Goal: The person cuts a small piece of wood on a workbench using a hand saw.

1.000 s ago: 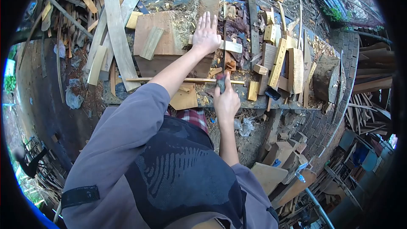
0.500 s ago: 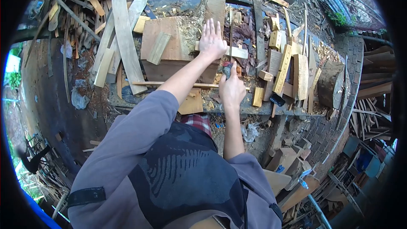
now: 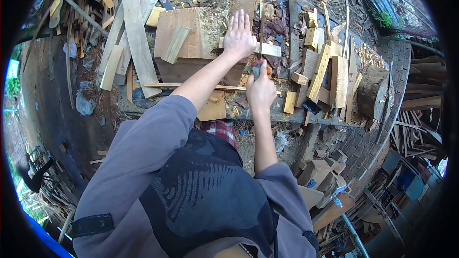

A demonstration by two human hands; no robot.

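My left hand [image 3: 240,37] lies flat with fingers stretched out, pressing on a short pale wood strip [image 3: 271,49]. The strip rests crosswise over a thick wooden block, and the hand covers much of it. My right hand [image 3: 261,91] is closed around the handle of a handsaw [image 3: 261,26], index finger laid along the grip. The narrow blade points away from me and crosses the strip just right of my left hand. How deep the cut is cannot be made out.
A large block [image 3: 184,33] with a small offcut [image 3: 175,44] on top stands left of my hands. Long boards [image 3: 138,33] lean farther left. Right of the saw lie a drilled yellow bar [image 3: 319,71], several offcuts and a black object [image 3: 311,107].
The whole view has shifted slightly, so the bench sits a little higher. Both hands keep their places on the strip and the saw; any saw stroke is too small to tell.
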